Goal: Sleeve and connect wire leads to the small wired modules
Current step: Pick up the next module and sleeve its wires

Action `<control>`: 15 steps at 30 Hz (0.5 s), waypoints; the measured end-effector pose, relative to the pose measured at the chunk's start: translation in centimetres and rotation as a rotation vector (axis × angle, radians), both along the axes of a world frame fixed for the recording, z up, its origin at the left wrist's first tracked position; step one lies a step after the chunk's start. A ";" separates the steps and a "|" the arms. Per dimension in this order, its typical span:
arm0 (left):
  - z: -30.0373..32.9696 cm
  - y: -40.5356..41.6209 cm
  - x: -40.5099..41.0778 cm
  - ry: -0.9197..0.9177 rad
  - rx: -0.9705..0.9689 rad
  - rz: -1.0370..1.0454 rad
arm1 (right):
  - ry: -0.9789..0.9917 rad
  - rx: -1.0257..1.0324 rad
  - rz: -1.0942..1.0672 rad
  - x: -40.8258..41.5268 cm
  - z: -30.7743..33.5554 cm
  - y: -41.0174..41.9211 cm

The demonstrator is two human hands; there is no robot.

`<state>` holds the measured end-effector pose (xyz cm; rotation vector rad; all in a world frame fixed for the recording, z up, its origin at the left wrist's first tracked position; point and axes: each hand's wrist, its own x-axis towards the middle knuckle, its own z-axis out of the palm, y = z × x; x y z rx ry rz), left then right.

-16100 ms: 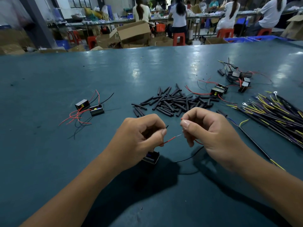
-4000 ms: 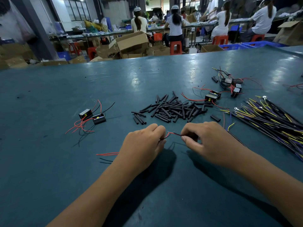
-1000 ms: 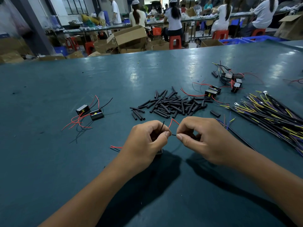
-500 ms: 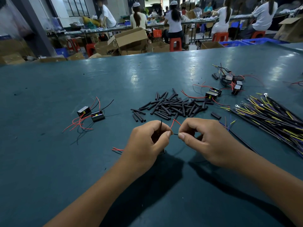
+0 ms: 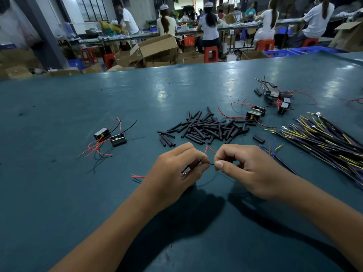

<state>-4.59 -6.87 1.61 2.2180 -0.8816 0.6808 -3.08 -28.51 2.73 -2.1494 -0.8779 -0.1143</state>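
Nearest on the desk (image 5: 59, 193), left hand (image 5: 176, 169) and right hand (image 5: 249, 169) each pinch a lead (image 5: 211, 164) end, tips nearly touching: joining step, I'd say. Next: sleeve it. Sleeves (image 5: 204, 128) lie beyond, modules (image 5: 255, 112) farther right.

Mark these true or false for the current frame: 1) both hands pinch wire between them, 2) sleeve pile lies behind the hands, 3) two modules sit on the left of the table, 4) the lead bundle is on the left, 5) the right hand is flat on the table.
1. True: the left hand and right hand pinch a thin black wire between their fingertips.
2. True: the pile of black sleeves lies beyond the hands.
3. True: two modules with red and black leads sit at left.
4. False: the lead bundle lies at right.
5. False: the right hand's fingers are curled, pinching the wire.
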 end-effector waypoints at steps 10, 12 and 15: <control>-0.1 -0.2 0.0 0.150 -0.118 0.026 | 0.030 0.007 -0.011 -0.1 0.1 0.2; -0.1 0.1 -0.1 0.417 -0.302 -0.016 | 0.101 0.078 -0.036 -0.1 -0.1 0.1; -0.1 0.6 0.0 0.697 -0.481 -0.085 | 0.201 0.189 -0.110 0.1 -0.4 0.3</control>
